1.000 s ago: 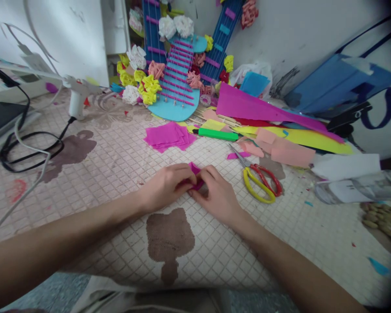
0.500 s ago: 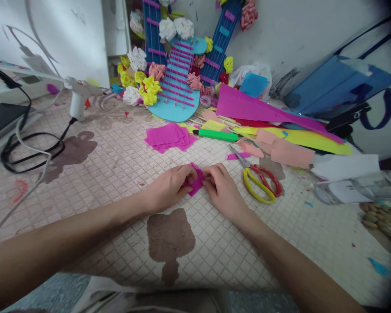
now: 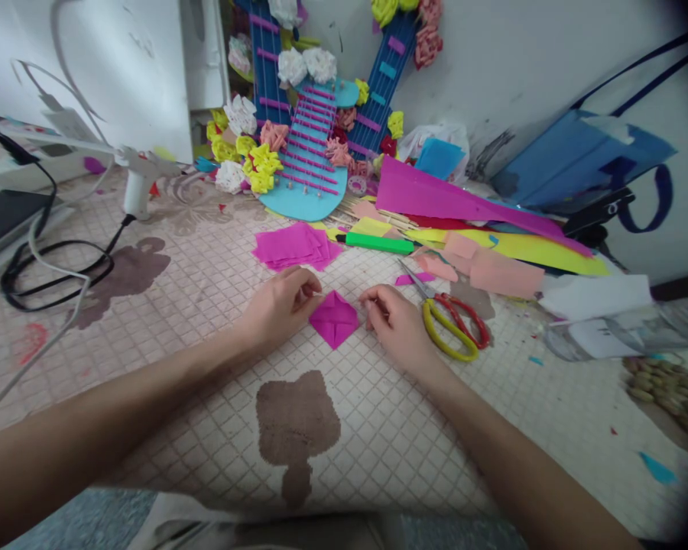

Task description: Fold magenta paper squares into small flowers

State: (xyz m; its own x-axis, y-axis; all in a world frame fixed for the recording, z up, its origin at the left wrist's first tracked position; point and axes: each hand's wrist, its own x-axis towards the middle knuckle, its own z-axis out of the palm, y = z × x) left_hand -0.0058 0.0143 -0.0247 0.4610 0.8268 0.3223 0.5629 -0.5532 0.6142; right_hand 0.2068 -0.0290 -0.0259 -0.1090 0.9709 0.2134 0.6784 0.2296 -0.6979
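A small magenta paper square [image 3: 334,321] lies on the table with its corners folded in toward the middle, one corner pointing at me. My left hand [image 3: 283,309] rests by its left corner, fingers loosely curled, thumb tip close to the paper's edge; whether it touches I cannot tell. On the other side, my right hand [image 3: 398,325] sits just off the right corner, fingers bent and apart, holding nothing. Behind the folded square is a loose stack of magenta paper sheets [image 3: 295,246]. Scissors [image 3: 450,317] with red and yellow handles lie partly open to the right of my right hand.
A green cutter-like tool [image 3: 378,243] and coloured paper sheets [image 3: 504,273] lie behind. Decorated cardboard models [image 3: 309,164] with paper flowers stand at the back. A white glue gun [image 3: 137,183] and cables are at left; a clear bottle [image 3: 608,328] is at right.
Both hands have let go of the magenta paper and drawn apart sideways. The folded square now lies uncovered between them. The view has shifted slightly.
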